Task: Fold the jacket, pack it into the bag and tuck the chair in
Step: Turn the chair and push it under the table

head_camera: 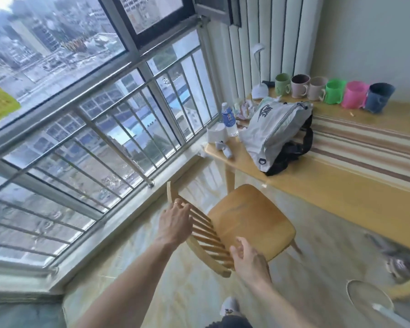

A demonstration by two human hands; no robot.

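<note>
A wooden chair (251, 218) with a slatted back stands on the floor, its seat facing the wooden table (317, 190). My left hand (175, 221) rests over the upper part of the chair's backrest, fingers curled on the top rail. My right hand (249, 259) is at the lower end of the backrest with fingers spread, touching or just above the slats. A white Nike bag (272, 131) with black straps lies zipped on the table. The jacket is not visible.
A water bottle (229, 119), a white container and crumpled papers sit at the table's left end. A row of several coloured mugs (334, 91) lines the wall. A barred window (92, 138) is on the left. A fan base (367, 299) and a shoe lie at right.
</note>
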